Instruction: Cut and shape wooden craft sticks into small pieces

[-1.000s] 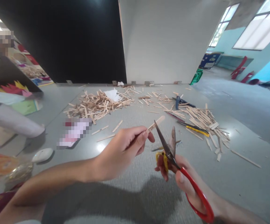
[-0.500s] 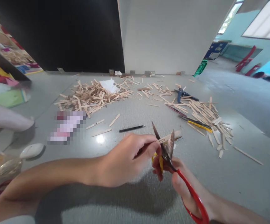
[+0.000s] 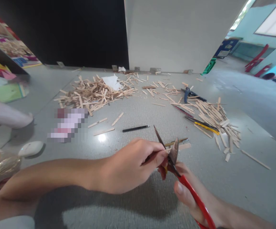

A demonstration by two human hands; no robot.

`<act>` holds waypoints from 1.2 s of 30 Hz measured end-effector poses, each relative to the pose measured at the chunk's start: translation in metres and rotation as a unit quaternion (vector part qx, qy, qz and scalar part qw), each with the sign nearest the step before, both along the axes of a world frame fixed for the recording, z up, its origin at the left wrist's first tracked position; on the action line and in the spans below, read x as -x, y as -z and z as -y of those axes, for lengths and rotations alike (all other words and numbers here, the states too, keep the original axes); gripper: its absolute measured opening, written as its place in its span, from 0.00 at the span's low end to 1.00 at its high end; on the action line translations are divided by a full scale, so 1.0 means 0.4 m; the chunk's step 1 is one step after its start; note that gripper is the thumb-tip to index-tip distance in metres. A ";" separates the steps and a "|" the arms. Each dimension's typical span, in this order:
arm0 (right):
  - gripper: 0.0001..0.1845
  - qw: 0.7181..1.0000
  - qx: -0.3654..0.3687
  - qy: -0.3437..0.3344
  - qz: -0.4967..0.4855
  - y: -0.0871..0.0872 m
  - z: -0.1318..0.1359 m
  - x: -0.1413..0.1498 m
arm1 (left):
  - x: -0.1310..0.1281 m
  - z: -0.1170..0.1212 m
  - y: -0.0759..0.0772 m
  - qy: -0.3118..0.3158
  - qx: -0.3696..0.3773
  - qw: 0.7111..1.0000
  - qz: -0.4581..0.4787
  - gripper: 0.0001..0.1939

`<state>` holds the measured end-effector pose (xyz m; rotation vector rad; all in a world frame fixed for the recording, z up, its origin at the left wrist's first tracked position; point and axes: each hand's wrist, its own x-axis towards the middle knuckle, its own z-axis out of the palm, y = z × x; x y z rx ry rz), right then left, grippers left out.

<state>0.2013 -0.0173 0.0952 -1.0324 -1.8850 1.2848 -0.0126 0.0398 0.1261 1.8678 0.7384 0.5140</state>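
Observation:
My left hand (image 3: 138, 165) pinches one end of a flat wooden stick (image 3: 185, 146), a popsicle-stick shape, pointing to the right. My right hand (image 3: 187, 187) grips scissors (image 3: 195, 194) with red and yellow handles. Their dark blades stand apart, and the stick lies between them close to my left fingertips. Part of the stick is hidden behind the near blade. Beyond my hands on the table lie a black pen-like craft tool (image 3: 136, 128) and a thin brownish tool (image 3: 179, 141). Several loose sticks (image 3: 104, 131) lie to the left of the black tool.
A large heap of wooden sticks (image 3: 87, 93) with white tissue (image 3: 112, 82) lies at the back left. Another pile (image 3: 211, 113) is at the right, near blue-handled pliers (image 3: 186, 94) and a yellow-black tool (image 3: 206, 127). A white computer mouse (image 3: 31, 149) sits left. Upright panels (image 3: 176, 35) stand behind.
My left hand has moved right and down, bringing the stick in between the open scissor blades. The black tool, hidden earlier, now shows. The view has shifted slightly.

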 end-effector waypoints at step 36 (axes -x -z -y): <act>0.30 0.997 0.069 0.025 -0.006 0.055 0.014 -0.007 | -0.001 -0.001 -0.001 0.017 -0.011 0.999 -0.032 0.20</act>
